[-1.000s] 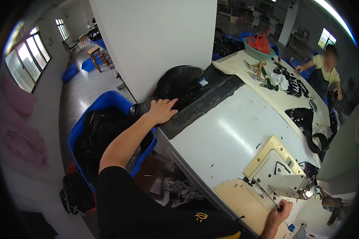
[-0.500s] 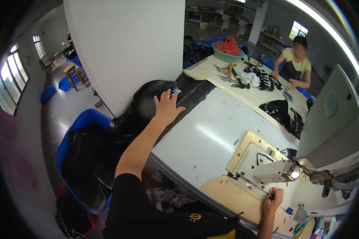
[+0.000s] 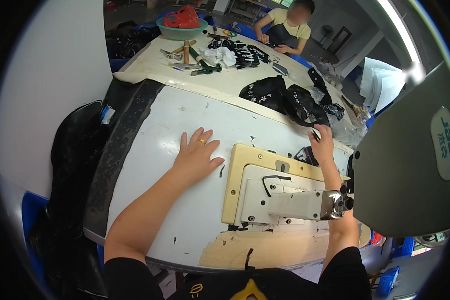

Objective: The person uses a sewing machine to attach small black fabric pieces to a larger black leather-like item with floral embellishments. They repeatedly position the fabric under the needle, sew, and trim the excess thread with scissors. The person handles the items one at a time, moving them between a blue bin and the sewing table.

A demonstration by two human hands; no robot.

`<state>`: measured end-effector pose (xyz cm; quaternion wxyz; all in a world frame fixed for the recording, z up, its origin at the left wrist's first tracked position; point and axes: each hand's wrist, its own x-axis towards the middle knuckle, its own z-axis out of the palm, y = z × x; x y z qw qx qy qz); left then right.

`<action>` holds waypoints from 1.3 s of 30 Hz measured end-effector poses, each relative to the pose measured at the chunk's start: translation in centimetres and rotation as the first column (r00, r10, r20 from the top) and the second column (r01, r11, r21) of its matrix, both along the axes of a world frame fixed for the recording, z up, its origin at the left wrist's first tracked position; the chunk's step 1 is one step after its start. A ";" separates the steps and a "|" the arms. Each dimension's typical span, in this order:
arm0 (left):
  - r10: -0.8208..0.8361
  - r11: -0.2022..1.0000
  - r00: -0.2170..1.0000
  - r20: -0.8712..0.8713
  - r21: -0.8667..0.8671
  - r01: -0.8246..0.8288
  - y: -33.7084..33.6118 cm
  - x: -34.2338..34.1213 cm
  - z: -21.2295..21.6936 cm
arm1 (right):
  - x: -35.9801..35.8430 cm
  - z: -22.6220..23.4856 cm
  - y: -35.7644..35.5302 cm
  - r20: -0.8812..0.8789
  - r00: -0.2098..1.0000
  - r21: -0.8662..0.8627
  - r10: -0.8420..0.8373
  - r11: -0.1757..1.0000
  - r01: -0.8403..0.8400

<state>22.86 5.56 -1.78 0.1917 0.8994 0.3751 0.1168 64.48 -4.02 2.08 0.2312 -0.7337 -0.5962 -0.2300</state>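
My left hand (image 3: 197, 157) lies spread on the white tabletop (image 3: 155, 145), a ring on one finger, holding nothing. Reaching past the sewing machine (image 3: 405, 170), my right hand (image 3: 323, 141) has its fingers closed round a small dark item that I cannot make out. Just beyond it lie black pieces with light flower patterns (image 3: 301, 102), on the far table. I cannot tell whether my fingers touch them. The machine's cream base plate (image 3: 230, 192) sits between my arms, a dark strip (image 3: 270, 182) on it.
On the far table (image 3: 150, 62) are a hammer (image 3: 186, 52), a white cloth (image 3: 220, 56) and a green basin (image 3: 177, 32) holding a red bag (image 3: 182, 17). A co-worker (image 3: 290, 30) sits behind it. Black material (image 3: 75, 140) hangs at the left edge.
My left hand has left the black material and now rests on the tabletop. My right hand has moved from the near side of the machine to its far side. The view has turned right.
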 end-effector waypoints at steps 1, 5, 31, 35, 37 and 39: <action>0.020 1.000 1.000 0.010 0.012 -0.020 0.1 0.0 -0.1 | -0.2 0.2 2.2 0.004 0.998 -0.095 -0.065 0.993 0.065; 0.038 0.999 0.999 0.037 -0.015 -0.037 0.4 -0.4 0.4 | -1.6 1.7 9.0 0.221 0.971 -0.410 -0.087 0.895 0.174; 0.306 0.950 0.618 0.724 -0.272 -0.153 2.5 -0.4 -2.7 | -6.4 11.4 -0.5 -0.722 0.285 0.209 0.630 0.591 -0.779; 0.381 0.893 0.381 0.842 -0.442 0.085 3.4 -0.1 -4.3 | 0.4 7.3 5.9 -0.181 0.983 -0.403 0.013 0.911 -0.086; 0.375 0.902 0.404 0.834 -0.429 0.048 3.2 0.3 -4.1 | 5.8 3.7 6.3 0.197 0.971 -0.646 -0.137 0.726 0.234; 0.373 0.904 0.469 0.800 -0.428 0.011 2.5 0.3 -2.9 | 7.5 1.7 6.6 0.268 0.923 -0.683 -0.276 0.621 0.384</action>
